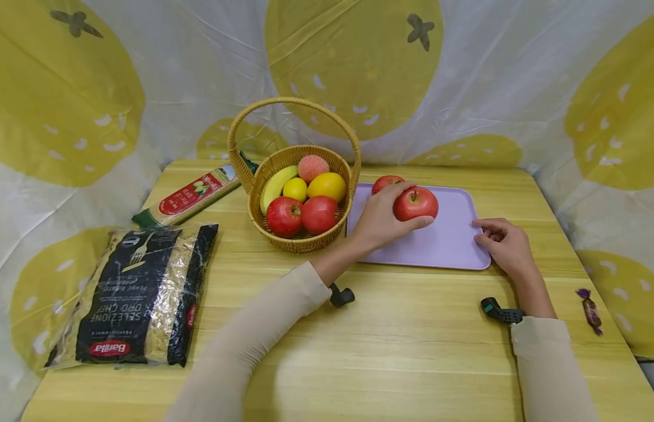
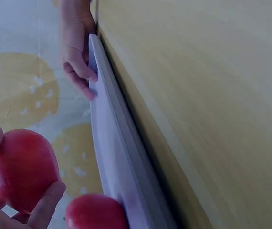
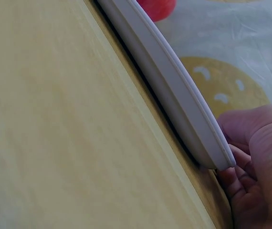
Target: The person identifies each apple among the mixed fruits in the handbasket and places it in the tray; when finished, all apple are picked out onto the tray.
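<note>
My left hand [image 1: 387, 217] grips a red apple [image 1: 417, 204] from its left side, thumb and fingers around it. In the left wrist view that apple [image 2: 25, 169] is apart from the tray surface, held above it. A second red apple [image 1: 386, 183] rests on the light purple tray [image 1: 443, 243], partly hidden behind my left hand. At the tray's right rim, my right hand [image 1: 508, 246] holds the edge with thumb and forefinger, its other fingers curled. Those fingers [image 3: 241, 162] show beside the tray's corner in the right wrist view.
A wicker basket [image 1: 300, 243] with a tall handle stands left of the tray, holding a banana, a lemon, apples and other fruit. Farther left lie a red-labelled pasta pack [image 1: 186, 196] and a large black Barilla penne bag [image 1: 131, 293]. A wrapped candy [image 1: 589, 312] lies at the right edge.
</note>
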Demonstrator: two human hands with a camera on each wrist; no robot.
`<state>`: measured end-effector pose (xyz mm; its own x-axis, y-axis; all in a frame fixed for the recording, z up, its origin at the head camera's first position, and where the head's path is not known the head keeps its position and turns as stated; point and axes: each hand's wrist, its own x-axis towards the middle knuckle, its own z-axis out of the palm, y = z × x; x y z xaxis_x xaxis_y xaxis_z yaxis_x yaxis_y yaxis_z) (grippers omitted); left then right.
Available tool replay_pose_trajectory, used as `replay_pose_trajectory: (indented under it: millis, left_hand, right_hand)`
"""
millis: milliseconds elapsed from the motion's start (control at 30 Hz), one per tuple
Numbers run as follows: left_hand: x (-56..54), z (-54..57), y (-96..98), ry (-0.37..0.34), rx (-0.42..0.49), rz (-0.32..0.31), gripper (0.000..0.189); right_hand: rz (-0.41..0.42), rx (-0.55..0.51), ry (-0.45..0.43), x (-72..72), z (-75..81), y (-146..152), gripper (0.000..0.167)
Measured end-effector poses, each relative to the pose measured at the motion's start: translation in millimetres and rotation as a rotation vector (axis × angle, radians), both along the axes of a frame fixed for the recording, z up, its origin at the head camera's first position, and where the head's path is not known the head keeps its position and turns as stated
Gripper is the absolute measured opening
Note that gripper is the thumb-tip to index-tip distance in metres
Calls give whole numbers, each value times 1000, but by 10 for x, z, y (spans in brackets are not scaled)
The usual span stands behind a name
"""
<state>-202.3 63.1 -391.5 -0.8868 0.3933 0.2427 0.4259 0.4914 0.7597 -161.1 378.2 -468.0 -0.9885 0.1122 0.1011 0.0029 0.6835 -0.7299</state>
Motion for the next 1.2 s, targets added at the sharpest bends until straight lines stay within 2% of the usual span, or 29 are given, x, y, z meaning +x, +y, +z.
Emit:
replay_pose_trajectory:
  millis: [167,333,500,733,1000,1100,1200]
  left_hand:
    - [-23,-70,271,-29,-38,-20,78]
    - [-89,-165,506,-56,-11,-14,78]
    - [-165,-289,717,-92,11,35,77]
    - [-223,-405,941,-118,-31,131,75]
    - [-321,-399,1074,-36,-85,218,50]
    - [-347,-385,1091,-30,-116,226,52]
    - [-352,-376,1077,-54,-142,216,58]
  right_hand:
    - [4,9,-13,2,-28,9,31]
    - [-2,22,-23,0,-45,31,31]
    - [5,24,-13,-9,-48,35,31]
    - [5,17,-3,10,-49,15,29]
    - [5,2,6,0,-24,10,29]
    - [3,6,7,-6,-16,16,29]
    - [6,5,10,-17,-22,25,29]
